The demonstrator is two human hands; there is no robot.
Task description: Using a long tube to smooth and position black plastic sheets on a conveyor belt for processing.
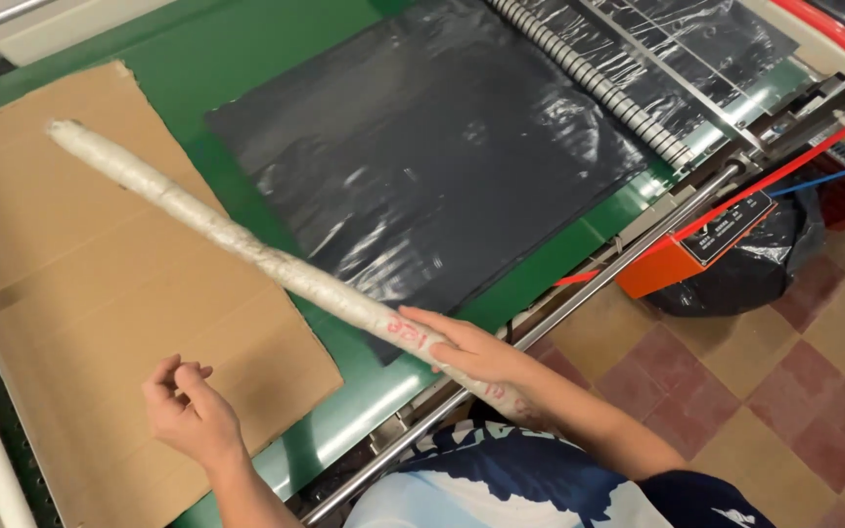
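Right hand [476,350] wrapped around near end of long white tube [237,240], held slanted above cardboard sheet [100,293] and green desk [246,49]. Left hand [186,411] empty, fingers loosely curled over cardboard. Black plastic sheet [422,156] lies flat beyond tube.

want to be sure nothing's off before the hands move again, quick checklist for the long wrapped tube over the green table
1. Right hand grips the long wrapped tube: ok.
2. Left hand free, fingers curled, touching nothing: ok.
3. Tube's far end over the cardboard sheet: ok.
4. Black plastic sheet lies flat on the green table: ok.
5. Tube touching the sheet: cannot tell.
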